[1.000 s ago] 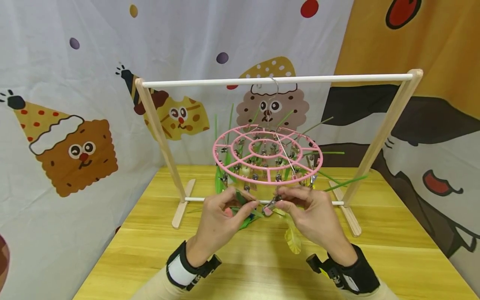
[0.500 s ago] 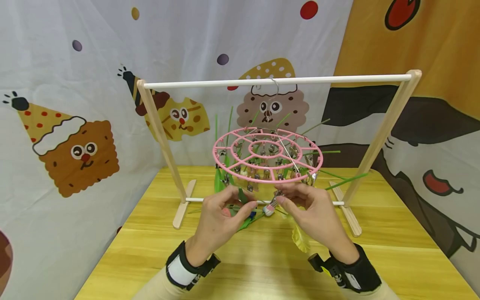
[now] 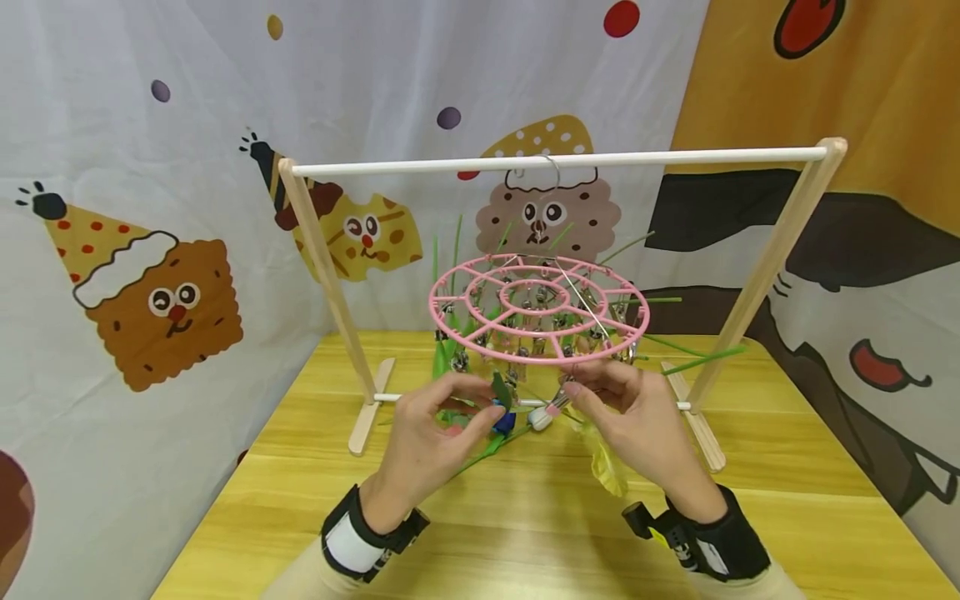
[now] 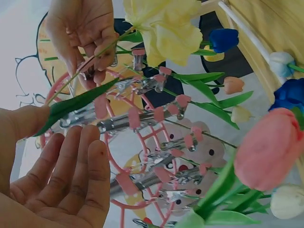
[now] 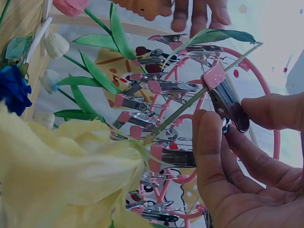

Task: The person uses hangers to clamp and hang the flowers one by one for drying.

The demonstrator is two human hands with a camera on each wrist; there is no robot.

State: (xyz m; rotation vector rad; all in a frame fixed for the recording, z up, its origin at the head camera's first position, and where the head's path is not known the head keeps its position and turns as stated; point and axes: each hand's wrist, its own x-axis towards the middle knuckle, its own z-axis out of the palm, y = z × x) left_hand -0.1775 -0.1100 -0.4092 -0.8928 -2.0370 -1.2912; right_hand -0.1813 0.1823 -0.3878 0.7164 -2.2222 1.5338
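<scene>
A pink round hanger (image 3: 540, 361) with metal clips hangs before me. My right hand (image 3: 637, 417) holds one metal clip (image 5: 227, 97) with pink pads, thumb on its handle and fingers behind. The clip's pads meet on the thin green stem (image 5: 183, 107) of a yellow flower (image 5: 66, 161), whose head hangs low beside my right hand. My left hand (image 3: 435, 425) is at the stem's other end, fingers spread apart from the thumb. In the left wrist view, its thumb overlaps the end of the dark green leaf (image 4: 80, 102).
A wooden stand with a white top rod (image 3: 420, 165) carries the hanger. Several clipped flowers hang below it, among them a pink tulip (image 4: 270, 149), a blue rose (image 5: 14, 88) and a white tulip (image 3: 540, 418). Green stems (image 3: 708, 358) stick out sideways. The wooden table (image 3: 487, 533) lies underneath.
My left thumb and fingers have parted from their pinch at the leaf, and the hand has drawn slightly left. My right hand has moved slightly right and up with the clip.
</scene>
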